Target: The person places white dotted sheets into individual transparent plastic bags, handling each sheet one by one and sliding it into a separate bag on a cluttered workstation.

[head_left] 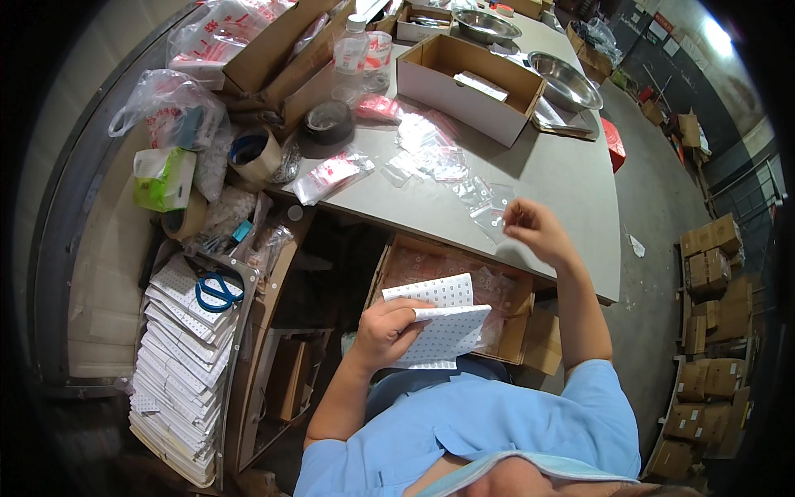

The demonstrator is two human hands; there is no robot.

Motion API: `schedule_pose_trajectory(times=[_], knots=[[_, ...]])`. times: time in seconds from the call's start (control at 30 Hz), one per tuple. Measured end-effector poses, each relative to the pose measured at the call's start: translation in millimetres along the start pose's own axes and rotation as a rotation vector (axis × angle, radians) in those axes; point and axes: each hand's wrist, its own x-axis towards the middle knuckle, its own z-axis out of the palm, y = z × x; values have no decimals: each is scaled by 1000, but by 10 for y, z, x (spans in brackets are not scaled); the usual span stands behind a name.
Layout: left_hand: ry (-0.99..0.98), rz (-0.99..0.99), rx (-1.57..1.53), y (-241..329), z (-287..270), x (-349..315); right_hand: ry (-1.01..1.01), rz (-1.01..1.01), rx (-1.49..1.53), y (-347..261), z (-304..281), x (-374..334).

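Note:
My left hand grips folded white sheets of small printed labels, held in front of my body above an open carton. Over the table's near edge, my right hand has its fingers curled and pressed together; whatever they may pinch is too small to make out. Just left of those fingertips lie small clear zip bags, some with a pale round spot. A larger spread of these clear bags reaches farther back on the table. The open cardboard carton below the table edge contains more clear bags.
A white box and steel bowls stand at the back. Tape rolls, a plastic bottle and plastic bags crowd the left. Blue-handled scissors lie on a tall stack of label sheets. Cartons line the right.

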Motion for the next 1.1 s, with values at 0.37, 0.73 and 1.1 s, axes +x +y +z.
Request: schedule_pose_trajectory(times=[0.37,0.73,1.1], knots=[[40,-4,24,-12,-41,-47,221,-27,-698,33,109,238],[62,-30,-6,3,-53,-61,158,71,-451,450,-303,828],[87,2,-2,53,-74,-49,-13,-90,-631,420,-2,1014]])
